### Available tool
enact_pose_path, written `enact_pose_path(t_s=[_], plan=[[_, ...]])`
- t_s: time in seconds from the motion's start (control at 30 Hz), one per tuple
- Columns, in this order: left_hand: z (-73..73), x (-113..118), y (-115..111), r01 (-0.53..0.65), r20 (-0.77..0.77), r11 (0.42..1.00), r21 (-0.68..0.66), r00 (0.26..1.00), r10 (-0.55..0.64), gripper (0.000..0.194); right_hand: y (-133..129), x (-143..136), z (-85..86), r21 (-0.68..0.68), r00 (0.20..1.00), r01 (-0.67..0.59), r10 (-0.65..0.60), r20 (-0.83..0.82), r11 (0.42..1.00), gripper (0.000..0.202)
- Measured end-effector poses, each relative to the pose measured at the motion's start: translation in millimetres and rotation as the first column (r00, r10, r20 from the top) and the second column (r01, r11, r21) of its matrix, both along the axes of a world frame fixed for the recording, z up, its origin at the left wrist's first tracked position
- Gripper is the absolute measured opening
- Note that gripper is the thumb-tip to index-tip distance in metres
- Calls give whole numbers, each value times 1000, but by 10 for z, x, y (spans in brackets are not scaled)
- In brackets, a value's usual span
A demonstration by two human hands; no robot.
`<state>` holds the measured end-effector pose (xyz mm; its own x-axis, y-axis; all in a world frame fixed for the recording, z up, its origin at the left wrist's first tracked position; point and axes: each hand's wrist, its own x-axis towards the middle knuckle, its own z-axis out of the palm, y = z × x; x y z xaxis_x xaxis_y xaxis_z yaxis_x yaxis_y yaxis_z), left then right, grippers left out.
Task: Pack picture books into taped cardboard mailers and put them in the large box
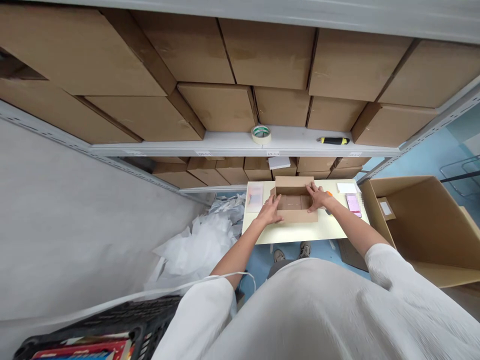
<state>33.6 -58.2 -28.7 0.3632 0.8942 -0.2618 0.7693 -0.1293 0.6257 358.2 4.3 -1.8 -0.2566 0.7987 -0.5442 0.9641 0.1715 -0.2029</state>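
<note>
An open cardboard box [296, 216] sits on a pale yellow table [296, 233], its flaps folded outward at front and back. On the box's left side rests my left hand [270, 210], with fingers spread at the edge. My right hand [317, 196] touches the right side, its fingers and thumb apart over the rim. Inside the box only its bare bottom shows. A small orange object [329, 194] lies by my right wrist, partly hidden.
A phone [353, 204] and white card [346, 188] lie right; a clear packet [255, 197] lies left. Above, a shelf [225, 138] holds boxes, tape [261, 134] and a cutter [333, 141]. A large carton [431, 225] stands right, white wrapping [206, 245] and a black crate [150, 325] left.
</note>
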Motion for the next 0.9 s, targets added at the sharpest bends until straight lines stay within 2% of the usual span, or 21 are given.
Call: enact_pose_path(t_s=[0.17, 0.23, 0.3, 0.4, 0.43, 0.5, 0.57, 0.67, 0.73, 0.9], plan=[[-107, -62, -89, -66, 169, 998, 14, 984, 63, 126, 77, -60, 0, -49, 995, -1, 6, 100, 999, 157], [-167, -120, -94, -116, 272, 993, 22, 956, 106, 108, 97, -61, 2, -45, 993, -13, 18, 118, 999, 156], [-237, -200, -56, -220, 377, 976, 7, 904, 201, 81, 111, -45, -7, -40, 994, -20, 24, 106, 999, 157], [-347, -380, 86, -443, 440, 894, -71, 790, 426, 49, 114, -18, -13, -32, 997, -14, 16, 72, 999, 158], [-383, -460, 147, -514, 412, 852, -97, 759, 505, 44, 109, -17, -6, -30, 997, -8, 10, 71, 1000, 158], [-455, -644, 263, -647, 258, 748, -146, 705, 661, 37, 90, -29, 28, -33, 996, -3, 6, 90, 999, 159], [-529, -836, 354, -728, 99, 663, -174, 656, 748, 33, 64, -57, 82, -38, 993, -6, 11, 116, 999, 159], [-646, -1060, 440, -768, 8, 610, -192, 621, 784, 30, 25, -105, 168, -33, 991, -10, 15, 131, 999, 158], [-725, -1133, 484, -779, -69, 596, -193, 617, 784, 31, 6, -127, 211, -28, 990, -11, 15, 142, 1000, 158], [-879, -1068, 578, -784, -218, 593, -185, 621, 753, 46, -8, -151, 271, -36, 982, -21, 27, 185, 999, 158]])
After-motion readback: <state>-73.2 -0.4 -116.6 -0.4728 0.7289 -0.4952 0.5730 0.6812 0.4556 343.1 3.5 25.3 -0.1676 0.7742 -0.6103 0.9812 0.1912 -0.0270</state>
